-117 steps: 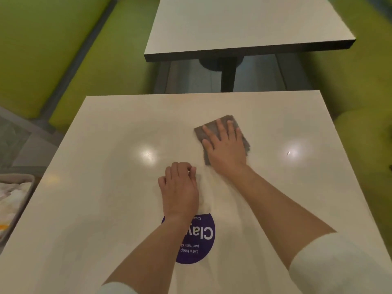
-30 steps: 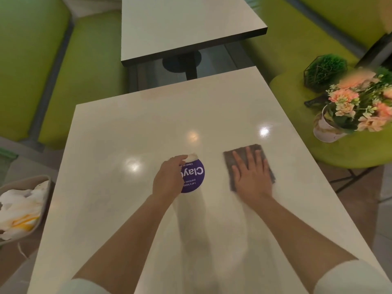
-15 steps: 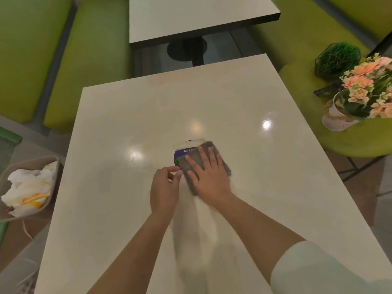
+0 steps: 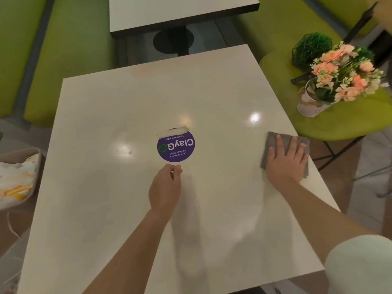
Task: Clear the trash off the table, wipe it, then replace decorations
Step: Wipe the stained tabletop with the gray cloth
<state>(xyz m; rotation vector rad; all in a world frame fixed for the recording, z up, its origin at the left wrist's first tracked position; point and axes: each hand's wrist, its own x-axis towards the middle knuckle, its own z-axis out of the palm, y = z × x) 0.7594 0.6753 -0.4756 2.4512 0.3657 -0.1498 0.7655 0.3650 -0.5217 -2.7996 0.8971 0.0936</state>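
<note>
A grey cloth (image 4: 273, 141) lies on the cream table (image 4: 101, 209) near its right edge. My right hand (image 4: 285, 163) presses flat on the cloth, fingers spread. A round purple "ClayGo" sticker (image 4: 176, 147) sits at the table's middle, its far edge curled up and showing white. My left hand (image 4: 166, 186) is just in front of it, fingers curled, thumb and forefinger pinching the sticker's near edge. A white pot of peach flowers (image 4: 339, 79) and a green ball plant in a wire frame (image 4: 311, 47) stand on a green seat to the right.
A tan bin (image 4: 39, 166) with crumpled white and yellow wrappers stands on the floor at the left. Another table (image 4: 180, 13) stands behind, with green benches on both sides. The green seat's dark legs (image 4: 331, 151) reach toward the table's right edge.
My right hand has slid the cloth from over the sticker out to the table's right edge. My left hand has stayed at the sticker's near edge.
</note>
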